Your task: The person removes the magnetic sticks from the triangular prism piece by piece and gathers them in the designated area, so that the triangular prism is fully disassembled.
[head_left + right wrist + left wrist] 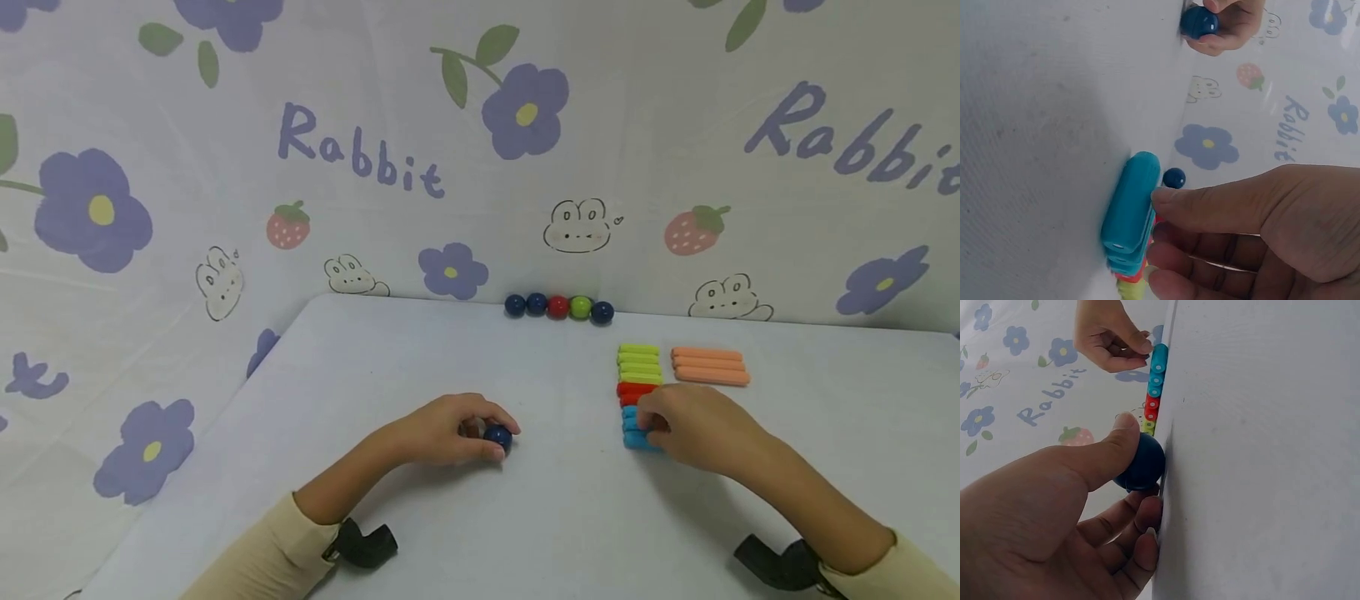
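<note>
My left hand (450,429) holds a dark blue ball (498,437) low at the table surface, thumb on one side and fingers on the other. In the left wrist view this ball (1142,464) sits against the thumb. My right hand (701,425) is at the near end of a column of short sticks, over the blue sticks (637,442). Seen from the right wrist, the thumb tip lies at the edge of the nearest blue stick (1132,200). The other fingers are loosely bent beside it, with a gap to the thumb; firm contact cannot be made out.
Beyond the blue sticks lie red sticks (636,389) and green sticks (639,365). Three orange sticks (710,367) lie to their right. A row of balls, with a red ball (557,307) in its middle, lines the white table's (420,350) back edge, before a patterned cloth.
</note>
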`<action>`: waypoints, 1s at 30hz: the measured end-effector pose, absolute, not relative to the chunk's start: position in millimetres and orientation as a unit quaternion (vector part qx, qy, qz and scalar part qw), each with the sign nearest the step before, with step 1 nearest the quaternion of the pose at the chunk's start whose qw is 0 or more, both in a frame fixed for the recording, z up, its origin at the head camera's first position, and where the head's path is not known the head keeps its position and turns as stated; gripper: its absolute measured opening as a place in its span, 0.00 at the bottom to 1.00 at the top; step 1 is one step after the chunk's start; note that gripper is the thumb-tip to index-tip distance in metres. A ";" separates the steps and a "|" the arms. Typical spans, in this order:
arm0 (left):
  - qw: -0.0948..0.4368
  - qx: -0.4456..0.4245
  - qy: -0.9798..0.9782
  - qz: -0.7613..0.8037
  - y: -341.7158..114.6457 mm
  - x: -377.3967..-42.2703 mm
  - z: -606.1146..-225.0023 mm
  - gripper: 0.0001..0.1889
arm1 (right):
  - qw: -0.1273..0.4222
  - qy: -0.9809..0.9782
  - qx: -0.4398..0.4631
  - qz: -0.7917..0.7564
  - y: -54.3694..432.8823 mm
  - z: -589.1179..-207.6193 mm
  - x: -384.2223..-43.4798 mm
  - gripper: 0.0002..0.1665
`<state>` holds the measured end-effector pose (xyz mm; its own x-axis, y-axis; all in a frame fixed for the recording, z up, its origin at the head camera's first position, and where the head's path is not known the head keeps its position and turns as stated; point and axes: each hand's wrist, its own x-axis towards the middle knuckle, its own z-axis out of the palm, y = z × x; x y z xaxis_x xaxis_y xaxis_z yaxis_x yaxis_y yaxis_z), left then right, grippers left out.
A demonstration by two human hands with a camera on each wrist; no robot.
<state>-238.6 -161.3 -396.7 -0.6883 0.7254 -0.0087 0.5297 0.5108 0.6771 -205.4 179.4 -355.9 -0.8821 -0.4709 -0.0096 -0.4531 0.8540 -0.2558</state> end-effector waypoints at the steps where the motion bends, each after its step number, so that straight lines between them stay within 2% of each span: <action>1: 0.148 0.368 0.856 0.330 -161.9 -239.6 -396.3 0.16 | 0.033 0.962 -0.240 -0.127 179.7 -355.4 -205.8 0.09; 4: 0.136 0.375 0.865 0.306 -164.9 -245.0 -393.1 0.17 | 0.025 0.961 -0.239 -0.135 180.5 -353.6 -206.6 0.08; 7: 0.090 0.375 0.884 0.265 -167.9 -259.4 -382.9 0.19 | 0.016 0.961 -0.238 -0.141 182.3 -352.1 -207.1 0.07; 10: 0.027 0.348 0.903 0.249 -170.2 -287.4 -369.6 0.23 | 0.006 0.959 -0.244 -0.144 184.4 -351.2 -207.6 0.07; 13: -0.007 0.298 0.913 0.279 -169.8 -323.9 -362.5 0.28 | -0.002 0.957 -0.252 -0.146 186.1 -351.1 -208.9 0.07; 16: -0.010 0.242 0.915 0.324 -164.7 -355.6 -363.5 0.29 | -0.002 0.956 -0.254 -0.146 187.5 -351.6 -210.6 0.07; 20: -0.005 0.185 0.912 0.366 -152.2 -382.8 -372.0 0.26 | -0.001 0.956 -0.253 -0.148 189.9 -352.3 -211.7 0.06; 24: -0.013 0.134 0.917 0.376 -140.6 -397.3 -382.1 0.23 | 0.001 0.955 -0.253 -0.153 191.9 -353.7 -212.1 0.06; 30: -0.019 0.086 0.924 0.373 -132.3 -408.4 -393.4 0.23 | 0.004 0.955 -0.253 -0.156 192.2 -358.1 -212.6 0.06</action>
<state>-408.4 -132.3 -393.4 -0.9844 0.1454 0.0995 0.1737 0.7075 0.6851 -212.6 192.2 -358.1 -0.8724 -0.4836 0.0716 -0.4812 0.8237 -0.3001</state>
